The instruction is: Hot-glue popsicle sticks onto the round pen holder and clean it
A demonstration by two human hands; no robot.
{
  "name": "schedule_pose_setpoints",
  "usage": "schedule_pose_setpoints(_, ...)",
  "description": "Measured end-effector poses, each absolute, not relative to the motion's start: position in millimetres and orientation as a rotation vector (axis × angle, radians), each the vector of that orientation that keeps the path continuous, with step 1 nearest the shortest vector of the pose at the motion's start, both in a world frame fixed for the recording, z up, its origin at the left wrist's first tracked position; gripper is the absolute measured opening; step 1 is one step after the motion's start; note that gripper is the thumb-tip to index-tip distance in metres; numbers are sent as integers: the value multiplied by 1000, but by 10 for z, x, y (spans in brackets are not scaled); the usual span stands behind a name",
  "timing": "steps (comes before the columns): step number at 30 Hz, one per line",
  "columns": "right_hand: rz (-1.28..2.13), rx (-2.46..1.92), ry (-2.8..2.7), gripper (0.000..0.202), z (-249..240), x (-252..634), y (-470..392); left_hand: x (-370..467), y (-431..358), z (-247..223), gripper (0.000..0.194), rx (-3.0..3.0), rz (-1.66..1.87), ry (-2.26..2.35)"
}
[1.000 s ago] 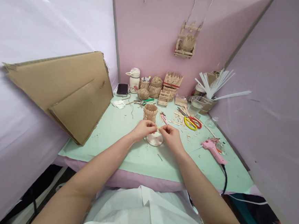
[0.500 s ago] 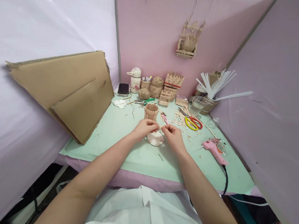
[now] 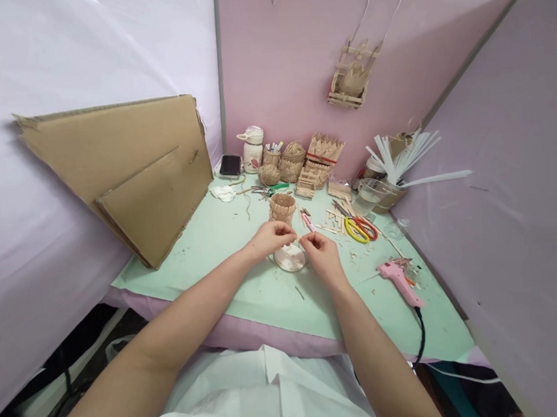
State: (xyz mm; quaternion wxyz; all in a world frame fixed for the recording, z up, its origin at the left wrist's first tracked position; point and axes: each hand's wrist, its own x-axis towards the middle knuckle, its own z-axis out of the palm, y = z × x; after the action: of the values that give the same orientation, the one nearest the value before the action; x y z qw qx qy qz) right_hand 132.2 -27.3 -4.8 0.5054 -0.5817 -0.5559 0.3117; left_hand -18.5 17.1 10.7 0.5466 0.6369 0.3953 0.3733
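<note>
In front of a brown scalloped cup (image 3: 282,208), my left hand (image 3: 277,235) is closed in a pinch above a white round dish (image 3: 291,261). My right hand (image 3: 317,244) pinches too, just right of the dish's upper edge, with a narrow gap between the two sets of fingertips. Whatever either hand holds is too small to make out. A short dark twig (image 3: 299,293) lies on the green tabletop below the dish.
A pink glue gun (image 3: 403,283) with a black cable lies at right. Behind it are scissors (image 3: 357,228), wood scraps and a container of white sticks (image 3: 393,190). Cardboard sheets (image 3: 157,199) lean at left. Twine (image 3: 269,174), a bottle (image 3: 253,150) and stick crafts line the back.
The fingertips of my two hands have moved very slightly apart. Otherwise both arms and the objects around them are where they were.
</note>
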Motion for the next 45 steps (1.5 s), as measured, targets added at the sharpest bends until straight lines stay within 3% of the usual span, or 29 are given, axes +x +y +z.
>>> schedule_pose_setpoints(25,639,-1404,-1388,20,33,1340,-331,-172,192,83,14,1654,887,1023)
schedule_pose_setpoints(32,423,-1437,-1390,24,103,1582,-507,-176,224,-5,16,1756,920,1021)
schedule_pose_setpoints(40,-73,-2020,-1231,45,-13,2634,-1022,-149,198,-20,18,1789,939,998)
schedule_pose_setpoints(45,-116,-2295,-1289,60,-189,2994,-1107,-120,177,-25,16,1888,907,990)
